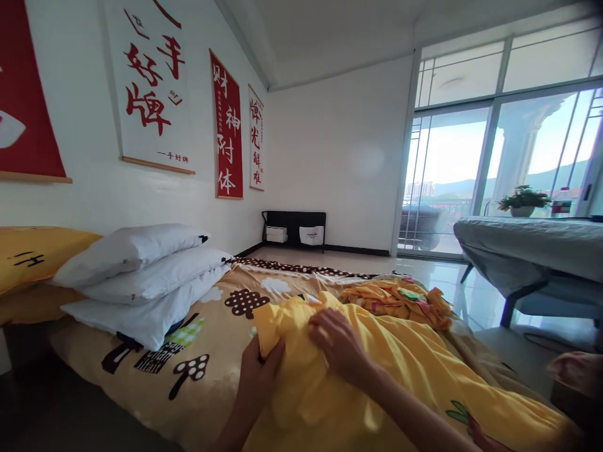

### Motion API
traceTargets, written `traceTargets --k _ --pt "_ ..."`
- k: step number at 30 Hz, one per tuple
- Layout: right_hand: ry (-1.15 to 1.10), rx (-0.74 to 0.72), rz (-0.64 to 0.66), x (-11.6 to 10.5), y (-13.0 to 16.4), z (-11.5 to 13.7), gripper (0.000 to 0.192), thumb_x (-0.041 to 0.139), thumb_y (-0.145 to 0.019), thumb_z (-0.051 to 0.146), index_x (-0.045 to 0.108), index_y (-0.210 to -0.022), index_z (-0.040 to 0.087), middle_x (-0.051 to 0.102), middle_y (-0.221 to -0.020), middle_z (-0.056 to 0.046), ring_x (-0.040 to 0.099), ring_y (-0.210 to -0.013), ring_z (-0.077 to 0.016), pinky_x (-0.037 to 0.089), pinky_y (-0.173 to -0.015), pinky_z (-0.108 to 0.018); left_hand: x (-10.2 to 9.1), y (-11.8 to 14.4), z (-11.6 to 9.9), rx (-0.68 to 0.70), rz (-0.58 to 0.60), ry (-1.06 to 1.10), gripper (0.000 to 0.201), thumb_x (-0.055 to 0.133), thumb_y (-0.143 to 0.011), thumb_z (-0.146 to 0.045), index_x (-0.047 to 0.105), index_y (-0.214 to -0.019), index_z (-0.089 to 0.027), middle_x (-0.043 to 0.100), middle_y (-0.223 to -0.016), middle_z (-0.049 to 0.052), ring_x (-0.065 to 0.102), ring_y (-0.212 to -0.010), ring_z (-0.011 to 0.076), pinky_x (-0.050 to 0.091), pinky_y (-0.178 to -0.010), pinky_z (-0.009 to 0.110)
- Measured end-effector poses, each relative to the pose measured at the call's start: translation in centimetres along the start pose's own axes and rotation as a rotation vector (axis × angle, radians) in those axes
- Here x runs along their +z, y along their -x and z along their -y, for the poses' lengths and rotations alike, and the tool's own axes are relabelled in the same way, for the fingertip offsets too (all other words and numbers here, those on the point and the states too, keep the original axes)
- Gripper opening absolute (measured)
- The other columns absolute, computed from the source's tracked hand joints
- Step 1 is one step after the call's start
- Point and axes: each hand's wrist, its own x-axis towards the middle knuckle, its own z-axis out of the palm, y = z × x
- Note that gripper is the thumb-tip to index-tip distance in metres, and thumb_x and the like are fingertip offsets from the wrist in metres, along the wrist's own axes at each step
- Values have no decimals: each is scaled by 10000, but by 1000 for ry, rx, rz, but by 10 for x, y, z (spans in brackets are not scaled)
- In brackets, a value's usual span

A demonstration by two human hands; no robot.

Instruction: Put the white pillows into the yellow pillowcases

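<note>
Pillows begin the scene: yellow ones (pixel 70 247) at the far left, well away from the left hand, then a stack of three white pillows (pixel 146 282) nearer to it. Beside the left hand's outer side spreads a brown blanket (pixel 211 358) printed with trees. The left hand (pixel 261 367) grasps an edge of a yellow cloth (pixel 400 358), thumb on top. The cloth lies between the two hands, under the right one, and stretches away to that hand's right. The right hand (pixel 338 345) rests on the cloth with fingers bent against it; whether they pinch the fabric, I cannot tell. Just beyond the right hand, to its right, sits a crumpled printed yellow cloth (pixel 391 301). Well apart, farther right of that hand, stands a covered table (pixel 532 248) with a potted plant (pixel 524 204).
</note>
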Motion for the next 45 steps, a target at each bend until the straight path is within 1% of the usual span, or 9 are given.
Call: traceTargets --k 6,12,19,25,29,36,39,43,45 --pt "-134 174 129 17 4 31 265 470 -934 377 459 -725 213 567 -715 -7 498 -668 -148 359 -626 -254 2 10 -14 39 -30 0 390 676 -679 -529 657 -781 -153 627 -651 19 559 -639 172 461 -558 234" --pt "-152 166 237 28 -7 27 301 538 -888 338 470 -628 203 523 -602 19 484 -638 -137 321 -618 -242 -11 -1 -5 -44 -254 101 473 623 -717 -614 621 -832 -155 669 -759 45 607 -706 186 483 -587 237" --pt "-419 190 215 19 -7 0 521 490 -871 577 435 -528 188 436 -536 34 410 -554 -107 312 -547 -234 -32 -22 -9 -97 19 159 512 692 -717 -529 627 -1034 -132 706 -903 78 642 -799 212 519 -662 269" --pt "-426 192 195 -9 -6 -17 611 568 -773 686 386 -471 187 408 -501 37 391 -543 -107 320 -543 -244 -40 -19 -16 -101 56 75 472 759 -633 -492 696 -913 -118 712 -795 69 639 -749 219 519 -617 266" --pt "-428 264 219 -3 5 -22 608 483 -815 700 422 -490 190 400 -496 37 364 -512 -100 298 -511 -238 -34 -16 -23 -70 129 164 409 757 -650 -468 704 -860 -121 702 -775 59 631 -755 207 509 -638 258" --pt "-189 164 205 11 17 -18 522 410 -925 506 490 -516 192 469 -496 15 427 -533 -112 298 -548 -244 -16 -14 -29 -40 142 216 381 689 -717 -489 676 -852 -132 652 -747 38 582 -719 182 464 -628 255" --pt "-123 53 244 10 21 -19 482 401 -940 434 523 -538 197 514 -506 6 450 -538 -117 294 -557 -249 -22 -15 -26 61 280 -5 324 676 -733 -472 646 -733 -150 613 -723 34 542 -723 174 437 -643 255" --pt "-27 113 134 15 32 -24 494 393 -949 417 480 -517 193 519 -499 -1 470 -533 -116 297 -550 -242 -33 -21 -18 220 556 -196 375 579 -820 -464 589 -590 -168 571 -677 26 505 -688 153 411 -678 262" --pt "-15 52 135 19 37 -25 481 399 -952 377 460 -512 192 519 -489 4 461 -513 -107 300 -555 -240 -34 -26 -12 248 478 -155 423 475 -869 -499 585 -617 -177 559 -640 21 515 -655 153 412 -663 270"
